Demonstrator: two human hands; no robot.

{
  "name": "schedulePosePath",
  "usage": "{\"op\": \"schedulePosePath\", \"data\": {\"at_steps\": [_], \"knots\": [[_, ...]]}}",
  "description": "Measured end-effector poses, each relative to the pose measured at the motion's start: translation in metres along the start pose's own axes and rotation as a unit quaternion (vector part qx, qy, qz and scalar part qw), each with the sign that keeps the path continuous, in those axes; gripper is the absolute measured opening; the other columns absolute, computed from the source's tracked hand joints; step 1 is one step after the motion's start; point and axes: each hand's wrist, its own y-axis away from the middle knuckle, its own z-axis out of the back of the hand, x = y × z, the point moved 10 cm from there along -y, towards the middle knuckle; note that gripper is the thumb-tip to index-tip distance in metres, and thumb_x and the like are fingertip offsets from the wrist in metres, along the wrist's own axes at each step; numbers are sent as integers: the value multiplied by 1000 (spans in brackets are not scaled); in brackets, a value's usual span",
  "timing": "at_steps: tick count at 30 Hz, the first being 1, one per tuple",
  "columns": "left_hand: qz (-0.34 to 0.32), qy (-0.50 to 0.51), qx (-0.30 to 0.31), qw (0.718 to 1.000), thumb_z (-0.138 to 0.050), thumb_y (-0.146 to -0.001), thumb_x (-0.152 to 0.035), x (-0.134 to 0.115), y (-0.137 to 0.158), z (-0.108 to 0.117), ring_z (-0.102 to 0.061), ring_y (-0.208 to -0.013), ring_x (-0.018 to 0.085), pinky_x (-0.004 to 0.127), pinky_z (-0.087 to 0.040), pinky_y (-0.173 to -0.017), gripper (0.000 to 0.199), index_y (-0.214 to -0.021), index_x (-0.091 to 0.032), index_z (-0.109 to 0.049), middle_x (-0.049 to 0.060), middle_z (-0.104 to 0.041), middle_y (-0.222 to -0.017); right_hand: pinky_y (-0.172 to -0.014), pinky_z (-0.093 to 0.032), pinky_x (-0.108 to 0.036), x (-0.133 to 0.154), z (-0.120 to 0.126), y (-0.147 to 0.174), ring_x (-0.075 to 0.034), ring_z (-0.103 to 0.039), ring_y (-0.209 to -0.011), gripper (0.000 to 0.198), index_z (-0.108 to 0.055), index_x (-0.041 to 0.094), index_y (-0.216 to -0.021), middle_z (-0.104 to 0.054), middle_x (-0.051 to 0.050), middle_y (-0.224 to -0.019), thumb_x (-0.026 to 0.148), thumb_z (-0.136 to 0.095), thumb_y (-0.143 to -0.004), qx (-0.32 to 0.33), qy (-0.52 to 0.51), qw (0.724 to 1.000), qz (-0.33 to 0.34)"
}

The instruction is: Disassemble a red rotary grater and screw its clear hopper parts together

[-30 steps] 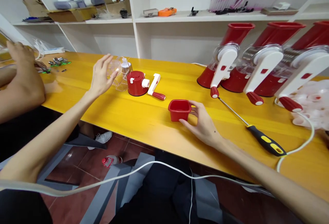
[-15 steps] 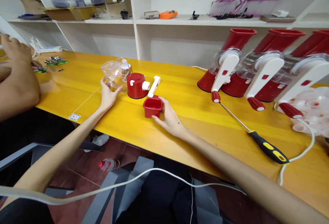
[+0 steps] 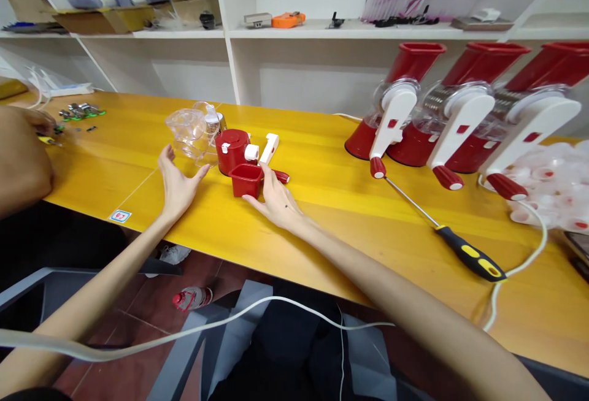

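Observation:
On the yellow table, my right hand (image 3: pixel 278 202) has its thumb and fingers on a small red square cup (image 3: pixel 245 181), gripping its right side. Just behind the cup stands a round red base (image 3: pixel 232 151) with a white knob on its side. A white crank handle (image 3: pixel 269 148) with a red grip (image 3: pixel 281 176) lies beyond my right fingers, partly hidden by them. My left hand (image 3: pixel 178 185) is open, thumb and fingers spread. It is just in front of a clear plastic housing (image 3: pixel 188 131). Behind the housing is a metal drum (image 3: pixel 215 120), partly covered.
Several assembled red and white rotary graters (image 3: pixel 396 106) stand at the right. A black and yellow screwdriver (image 3: pixel 469 254) lies before them, near a white cable (image 3: pixel 543 235) and a bag of pale plastic parts (image 3: pixel 547 183). Another person's arm (image 3: pixel 23 156) is at the left.
My right hand has brought the red cup leftward, closer to the red base, uncovering the crank's red grip. My left hand has let go of the clear housing and drawn back with fingers spread.

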Motion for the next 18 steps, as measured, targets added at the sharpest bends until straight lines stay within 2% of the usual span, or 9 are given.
{"op": "schedulePosePath", "data": {"at_steps": [3,5,8,11,15,18], "knots": [[-33,18,4,999,-76,-82,-51,-15,21,14,-49,-142,29,49,-40,-122,81,-143,-22,-33,20,-45,-150,-121,-50,-38,-2,1,2,-13,-47,-137,84,-26,16,-155,-40,-14,-147,64,-45,-89,1,20,1000,-9],[-17,29,16,999,-76,-82,-52,-9,24,12,-52,-140,29,51,-42,-120,78,-142,-24,-33,19,-48,-147,-120,-50,-38,-2,1,2,-12,-48,-135,80,-29,16,-153,-42,-13,-145,61,-46,-89,0,32,999,-14],[53,54,49,996,-79,-78,-53,20,13,-6,-53,-140,33,56,-43,-117,86,-142,-22,-31,22,-49,-146,-119,-51,-36,-1,3,2,-10,-49,-132,75,-33,14,-150,-44,-13,-142,57,-47,-90,-5,48,999,-18],[116,62,85,988,-82,-73,-50,46,-3,-29,-52,-141,36,57,-40,-119,97,-145,-15,-27,28,-49,-147,-118,-51,-35,0,3,2,-10,-49,-131,76,-33,14,-150,-46,-12,-140,58,-47,-90,-12,57,998,-16],[118,63,120,984,-82,-73,-46,46,-20,-47,-53,-141,35,56,-37,-121,93,-143,-13,-31,27,-54,-145,-121,-50,-38,2,4,2,-12,-47,-135,80,-31,15,-152,-45,-13,-141,60,-48,-89,-24,65,998,-8],[109,61,130,984,-82,-72,-43,40,-23,-51,-54,-140,36,56,-37,-121,90,-141,-13,-33,27,-57,-143,-122,-48,-39,4,6,3,-13,-45,-137,80,-31,15,-152,-43,-13,-143,61,-49,-88,-36,66,997,-3]]}}
